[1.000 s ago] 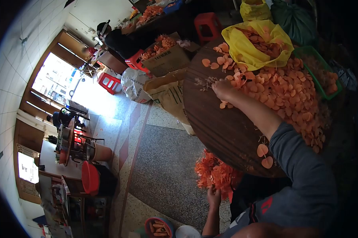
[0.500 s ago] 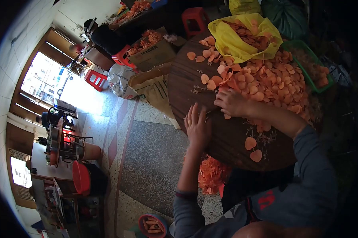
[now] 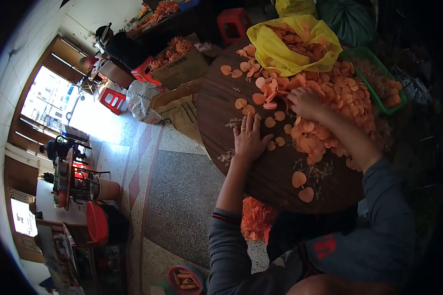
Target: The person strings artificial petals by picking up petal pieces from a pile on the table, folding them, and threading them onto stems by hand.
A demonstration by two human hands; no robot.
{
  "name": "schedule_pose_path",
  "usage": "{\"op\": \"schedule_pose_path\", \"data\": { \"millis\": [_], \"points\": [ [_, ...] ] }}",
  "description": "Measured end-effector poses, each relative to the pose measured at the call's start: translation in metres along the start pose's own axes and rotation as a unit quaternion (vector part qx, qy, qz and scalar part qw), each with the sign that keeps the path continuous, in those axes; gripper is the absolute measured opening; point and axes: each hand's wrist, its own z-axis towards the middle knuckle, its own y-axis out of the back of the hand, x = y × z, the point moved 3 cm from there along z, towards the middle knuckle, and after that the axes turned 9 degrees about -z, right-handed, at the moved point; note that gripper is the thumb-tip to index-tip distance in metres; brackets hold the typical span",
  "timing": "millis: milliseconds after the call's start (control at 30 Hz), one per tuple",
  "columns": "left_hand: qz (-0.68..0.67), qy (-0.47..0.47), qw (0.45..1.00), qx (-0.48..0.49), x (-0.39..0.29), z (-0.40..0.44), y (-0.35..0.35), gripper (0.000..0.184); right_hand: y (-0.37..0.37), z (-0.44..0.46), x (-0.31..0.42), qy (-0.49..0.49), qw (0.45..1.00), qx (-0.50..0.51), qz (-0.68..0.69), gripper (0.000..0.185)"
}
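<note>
Many flat orange petals [image 3: 346, 101] lie heaped on the round dark wooden table [image 3: 275, 172]. My left hand [image 3: 250, 141] rests palm down near the table's left edge with fingers spread, beside some dry sprigs [image 3: 227, 156]. At the left side of the heap is my right hand [image 3: 305, 102], its fingers curled onto orange pieces; what exactly they pinch is too small to tell. A yellow bag [image 3: 294, 45] full of petals stands at the back of the table. Two petals [image 3: 302, 187] joined together lie near the front edge.
A green tray [image 3: 373, 78] sits at the right of the table. A cardboard box [image 3: 182, 69], a brown sack [image 3: 182, 110] and a red stool [image 3: 232, 25] stand beyond it. An orange bunch [image 3: 257, 220] is below the front edge. Another person [image 3: 123, 49] sits at the back.
My left hand has come up from the orange bunch below onto the table. My right hand has moved from the sprigs to the heap. Some petals at the heap's left side have shifted.
</note>
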Motion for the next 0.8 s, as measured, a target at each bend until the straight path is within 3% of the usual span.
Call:
{"op": "schedule_pose_path", "data": {
  "millis": [133, 267, 367, 500, 600, 800],
  "points": [
    [-0.005, -0.024, 1.000, -0.002, -0.013, -0.017, -0.006, 0.079, 0.008, 0.000, -0.005, -0.029, 0.998, -0.042, 0.032, 0.037],
    [-0.028, -0.031, 0.999, -0.028, -0.018, -0.021, -0.003, 0.072, 0.051, -0.015, 0.026, 0.072, 0.971, -0.208, 0.093, 0.031],
    [-0.071, -0.033, 0.994, -0.078, -0.015, -0.023, 0.002, 0.065, 0.052, -0.026, 0.059, 0.160, 0.977, -0.086, 0.114, 0.014],
    [-0.059, -0.026, 0.995, -0.077, -0.016, -0.044, 0.015, 0.057, 0.024, -0.026, 0.067, 0.111, 0.994, 0.022, 0.001, 0.011],
    [-0.014, -0.010, 0.999, -0.050, -0.021, -0.081, 0.018, 0.055, 0.006, -0.027, 0.068, 0.090, 0.996, 0.002, -0.001, 0.014],
    [-0.001, 0.009, 1.000, -0.020, -0.036, -0.132, 0.009, 0.059, 0.022, -0.046, 0.089, 0.164, 0.986, 0.018, 0.033, 0.016]
  ]
}}
